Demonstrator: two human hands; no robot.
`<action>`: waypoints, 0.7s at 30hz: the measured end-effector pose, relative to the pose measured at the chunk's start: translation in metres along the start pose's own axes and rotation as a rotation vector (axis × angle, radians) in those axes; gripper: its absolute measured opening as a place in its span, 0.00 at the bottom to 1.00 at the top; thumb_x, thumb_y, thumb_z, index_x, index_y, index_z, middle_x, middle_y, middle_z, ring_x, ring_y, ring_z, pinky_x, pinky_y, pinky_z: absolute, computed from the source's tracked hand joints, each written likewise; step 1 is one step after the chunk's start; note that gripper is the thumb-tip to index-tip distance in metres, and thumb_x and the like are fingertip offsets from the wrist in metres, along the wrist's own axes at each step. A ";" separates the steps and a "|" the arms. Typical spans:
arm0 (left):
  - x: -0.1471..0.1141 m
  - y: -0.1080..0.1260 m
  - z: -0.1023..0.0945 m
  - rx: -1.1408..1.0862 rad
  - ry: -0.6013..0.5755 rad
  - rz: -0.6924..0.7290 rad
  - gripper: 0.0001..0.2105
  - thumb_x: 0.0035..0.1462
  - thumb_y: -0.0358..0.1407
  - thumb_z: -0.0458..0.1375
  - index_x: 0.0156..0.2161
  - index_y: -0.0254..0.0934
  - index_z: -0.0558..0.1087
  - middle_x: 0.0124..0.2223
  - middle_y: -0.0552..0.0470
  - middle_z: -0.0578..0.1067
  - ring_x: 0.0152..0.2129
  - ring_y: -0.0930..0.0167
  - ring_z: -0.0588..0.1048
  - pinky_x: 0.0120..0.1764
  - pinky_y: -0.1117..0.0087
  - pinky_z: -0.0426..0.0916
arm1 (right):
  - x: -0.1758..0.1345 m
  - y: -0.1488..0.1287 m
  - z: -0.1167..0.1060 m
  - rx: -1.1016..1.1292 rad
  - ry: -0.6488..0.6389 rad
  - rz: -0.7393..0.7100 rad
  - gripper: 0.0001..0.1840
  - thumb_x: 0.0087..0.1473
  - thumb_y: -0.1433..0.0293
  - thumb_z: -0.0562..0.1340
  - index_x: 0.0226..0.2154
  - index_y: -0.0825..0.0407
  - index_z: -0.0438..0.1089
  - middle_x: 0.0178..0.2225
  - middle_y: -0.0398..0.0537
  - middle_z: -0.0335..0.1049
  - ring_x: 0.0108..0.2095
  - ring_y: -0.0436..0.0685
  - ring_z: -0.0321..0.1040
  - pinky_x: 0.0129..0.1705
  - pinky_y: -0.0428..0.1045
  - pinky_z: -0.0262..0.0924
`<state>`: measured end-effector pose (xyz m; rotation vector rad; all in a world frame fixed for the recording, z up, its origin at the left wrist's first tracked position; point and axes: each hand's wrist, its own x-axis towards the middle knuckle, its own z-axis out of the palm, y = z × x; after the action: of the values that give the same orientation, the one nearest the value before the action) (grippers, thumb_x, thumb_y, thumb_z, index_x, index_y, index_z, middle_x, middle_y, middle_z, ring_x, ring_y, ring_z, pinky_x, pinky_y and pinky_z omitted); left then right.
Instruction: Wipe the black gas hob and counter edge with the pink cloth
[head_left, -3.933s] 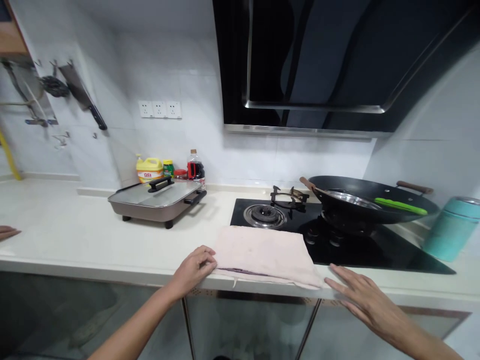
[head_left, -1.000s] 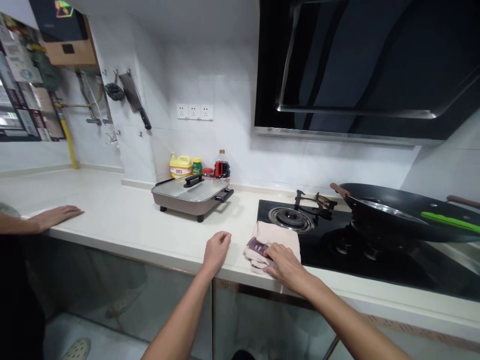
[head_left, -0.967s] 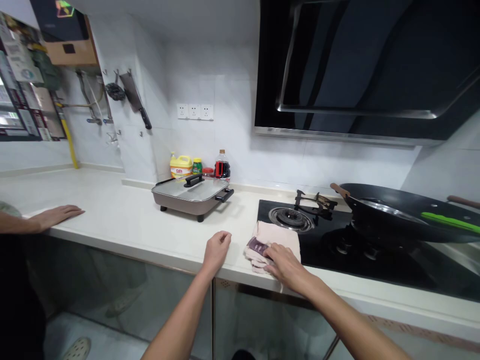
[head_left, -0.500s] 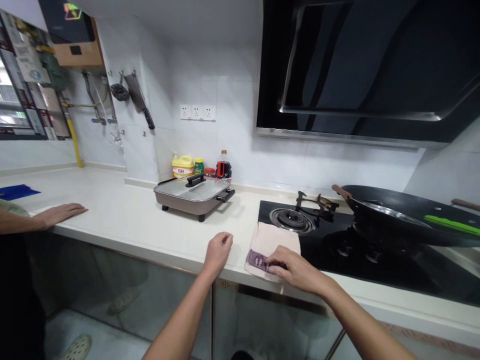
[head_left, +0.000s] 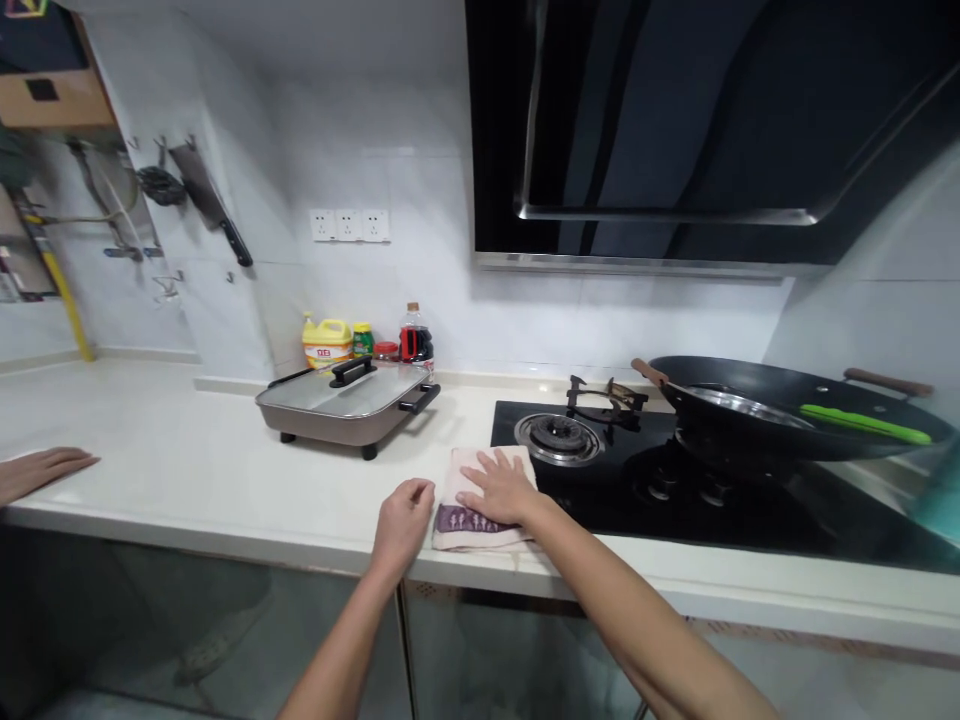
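Note:
A folded pale pink towel (head_left: 480, 540) with a purple patterned band lies at the counter's front, its right side over the stove's edge. On top of it my right hand (head_left: 501, 488) rests flat, fingers spread. My left hand (head_left: 403, 518) sits on the counter just left of the towel, apart from it. Its fingers are curled in, and whatever they may hold is hidden. Right of the towel is the black gas stove (head_left: 600, 500), with a bare burner (head_left: 559, 438) nearest my right hand.
A lidded electric pan (head_left: 322, 425) stands on the counter (head_left: 187, 460) to the left. Behind it are a yellow jug (head_left: 328, 342) and a dark bottle (head_left: 415, 338). A large wok (head_left: 735, 420) with a green-handled utensil (head_left: 862, 424) sits right. Another person's hand (head_left: 49, 472) rests far left.
My right hand has gone from gripping the towel's purple band to lying spread on its upper part. My left hand stays curled beside it. The view has swung right.

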<state>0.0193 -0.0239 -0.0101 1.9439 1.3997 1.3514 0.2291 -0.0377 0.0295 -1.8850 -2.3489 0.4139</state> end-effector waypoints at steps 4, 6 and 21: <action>0.002 -0.001 -0.006 0.001 -0.006 -0.050 0.18 0.55 0.50 0.53 0.34 0.40 0.79 0.36 0.49 0.84 0.35 0.63 0.80 0.42 0.66 0.71 | -0.018 0.024 -0.004 0.018 0.017 -0.059 0.46 0.63 0.36 0.44 0.75 0.40 0.49 0.78 0.45 0.29 0.77 0.69 0.21 0.74 0.67 0.21; 0.003 -0.001 -0.008 -0.002 -0.002 -0.064 0.18 0.54 0.51 0.53 0.33 0.40 0.79 0.37 0.49 0.84 0.36 0.62 0.80 0.41 0.66 0.72 | -0.039 0.054 -0.005 0.019 0.039 -0.021 0.46 0.63 0.36 0.44 0.75 0.40 0.47 0.78 0.45 0.28 0.77 0.67 0.22 0.74 0.66 0.22; 0.000 0.005 -0.006 0.072 -0.022 -0.030 0.18 0.55 0.52 0.54 0.35 0.42 0.79 0.38 0.49 0.84 0.33 0.63 0.80 0.41 0.65 0.73 | -0.046 0.189 -0.022 -0.008 0.269 0.664 0.44 0.68 0.45 0.41 0.76 0.52 0.43 0.77 0.58 0.34 0.75 0.74 0.33 0.72 0.71 0.33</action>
<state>0.0165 -0.0271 -0.0029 1.9689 1.4799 1.2785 0.4236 -0.0419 0.0034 -2.5058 -1.5208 0.1745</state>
